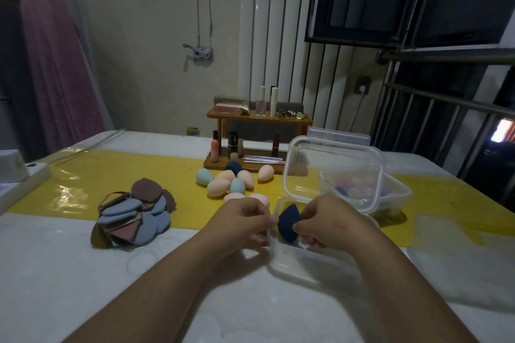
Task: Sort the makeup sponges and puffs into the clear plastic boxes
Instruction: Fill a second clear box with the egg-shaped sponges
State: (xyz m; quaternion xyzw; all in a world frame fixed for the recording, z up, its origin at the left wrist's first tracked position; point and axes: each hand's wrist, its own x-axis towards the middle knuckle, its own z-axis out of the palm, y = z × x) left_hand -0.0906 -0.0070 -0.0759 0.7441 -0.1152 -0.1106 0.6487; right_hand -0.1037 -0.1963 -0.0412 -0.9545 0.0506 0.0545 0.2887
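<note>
A dark blue egg-shaped sponge point(288, 224) is held between both hands over the near clear plastic box point(306, 262). My right hand point(331, 220) pinches its right side. My left hand point(245, 223) has curled fingers at the sponge's left edge and the box rim. Several loose peach, teal and navy sponges point(232, 182) lie on the yellow runner behind my hands. A heap of flat blue and brown puffs point(136, 216) sits to the left. A second clear box point(390, 195) at the right holds several sponges, with a lid point(331, 172) leaning in front of it.
A wooden two-tier rack point(259, 142) with lipsticks and bottles stands at the back centre. More clear lids point(338, 135) lie behind the boxes. A white device point(19, 175) sits at the left table edge. Metal railing runs along the right.
</note>
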